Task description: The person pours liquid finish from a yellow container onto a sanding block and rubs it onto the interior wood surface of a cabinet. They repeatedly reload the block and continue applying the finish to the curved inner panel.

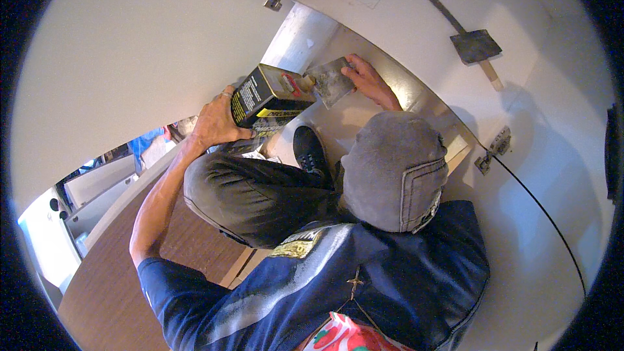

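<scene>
My left hand [220, 123] grips a rectangular metal can [266, 107] with black, yellow and red on its sides, thumb along the near face. The can is tilted, its top with the spout turned to the right. Close to the spout, my right hand [370, 81] pinches the edge of a thin, flat grey plate [331, 82] with a smeared surface. Whether plate and spout touch, I cannot tell, and no liquid can be made out. Both hands are between and beyond my bent knees.
White panels with metal hinges [494, 149] surround me. On the right panel lies a dark square piece [476, 47] with a wooden stick and a dark strip. My shoe [310, 151] is below the can. A brown wood-look board [130, 273] lies left, with mixed items [149, 146] beyond.
</scene>
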`<action>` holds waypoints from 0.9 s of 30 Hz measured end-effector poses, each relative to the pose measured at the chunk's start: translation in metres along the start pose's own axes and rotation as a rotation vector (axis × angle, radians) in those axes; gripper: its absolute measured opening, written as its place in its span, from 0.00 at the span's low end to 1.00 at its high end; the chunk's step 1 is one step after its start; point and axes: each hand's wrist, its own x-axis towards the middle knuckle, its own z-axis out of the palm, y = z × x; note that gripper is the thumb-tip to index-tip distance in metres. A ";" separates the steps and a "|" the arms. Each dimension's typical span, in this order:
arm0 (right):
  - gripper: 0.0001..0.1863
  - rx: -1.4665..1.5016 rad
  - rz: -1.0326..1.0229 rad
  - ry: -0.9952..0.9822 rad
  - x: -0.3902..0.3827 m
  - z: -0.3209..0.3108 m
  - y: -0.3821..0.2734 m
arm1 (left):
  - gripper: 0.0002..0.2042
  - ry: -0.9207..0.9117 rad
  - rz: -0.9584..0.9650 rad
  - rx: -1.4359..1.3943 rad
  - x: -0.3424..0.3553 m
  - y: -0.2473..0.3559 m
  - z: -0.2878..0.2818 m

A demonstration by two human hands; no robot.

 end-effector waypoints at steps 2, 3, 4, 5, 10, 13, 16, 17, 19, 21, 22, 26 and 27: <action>0.25 0.024 0.011 -0.026 0.000 -0.002 0.003 | 0.50 0.004 -0.002 -0.001 0.000 0.000 0.000; 0.25 0.068 0.044 -0.032 -0.001 -0.003 0.003 | 0.50 0.012 0.013 -0.003 0.000 0.000 0.000; 0.24 0.112 0.076 -0.039 -0.001 -0.003 0.003 | 0.50 0.021 0.028 -0.012 0.000 0.000 0.000; 0.24 0.116 0.033 -0.030 -0.002 -0.004 0.003 | 0.50 0.030 0.042 -0.019 0.000 0.000 0.001; 0.24 0.002 0.037 -0.039 -0.005 -0.007 -0.011 | 0.48 0.033 0.038 -0.031 0.000 -0.002 0.003; 0.25 0.182 0.108 -0.034 -0.010 -0.008 -0.023 | 0.47 0.042 0.038 -0.047 0.000 -0.004 0.005; 0.26 0.177 0.116 -0.011 -0.016 -0.009 -0.035 | 0.48 0.039 0.024 -0.050 0.001 -0.006 0.008; 0.26 0.168 0.122 0.004 -0.017 -0.010 -0.037 | 0.48 0.041 0.025 -0.055 0.001 -0.007 0.009; 0.27 0.149 0.134 0.035 -0.019 -0.012 -0.038 | 0.49 0.038 0.021 -0.080 0.001 -0.010 0.011; 0.28 0.140 0.123 -0.044 -0.018 -0.017 -0.034 | 0.50 0.066 0.041 -0.119 0.000 -0.012 0.013; 0.28 0.122 0.105 -0.035 -0.017 -0.019 -0.031 | 0.50 0.092 0.055 -0.143 -0.002 -0.013 0.015; 0.27 -0.019 -0.025 0.093 -0.005 -0.026 -0.026 | 0.48 0.161 0.057 -0.286 -0.009 -0.014 0.022; 0.26 -0.084 -0.073 0.103 -0.002 -0.030 -0.029 | 0.48 0.182 0.068 -0.338 -0.010 -0.013 0.024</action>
